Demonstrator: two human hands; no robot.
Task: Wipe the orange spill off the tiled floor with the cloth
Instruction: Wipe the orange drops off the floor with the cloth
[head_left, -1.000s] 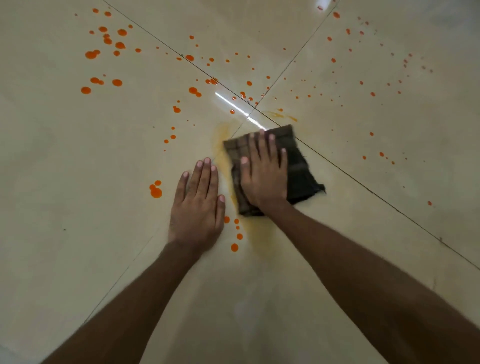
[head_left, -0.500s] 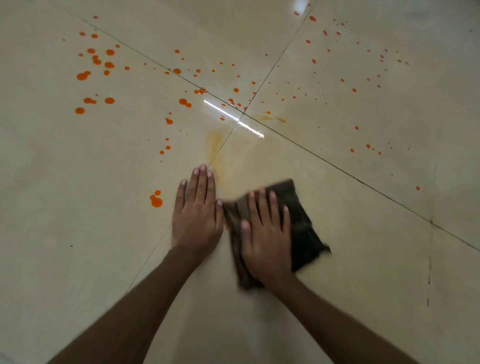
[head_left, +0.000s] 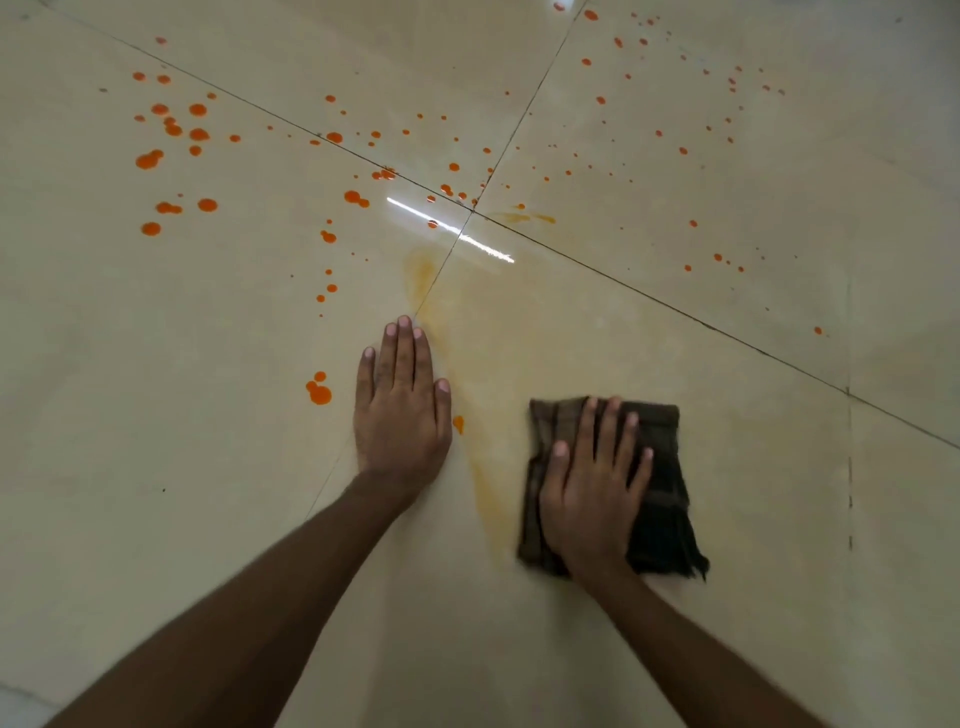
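- Head view: the cloth (head_left: 662, 467), dark and folded, is pressed flat to the tiled floor (head_left: 156, 493) under the right hand (head_left: 592, 499). Its fingers are spread straight, and nothing is gripped.
- The left hand (head_left: 402, 415) is laid flat on the floor with fingers straight and together. It holds nothing and is kept well apart from the cloth.
- Between the hands a pale smear (head_left: 483, 488) is seen, judged wiped but not yet clean.
- Most of the orange spill (head_left: 174, 130) is judged left: drops are scattered over the far tiles, and a larger blob (head_left: 319, 394) lies just beside the left hand.
- The cloth's underside and the floor beneath both palms are hidden. The cloth's edges are blurred, and drops may be masked by a glare streak (head_left: 452, 228).
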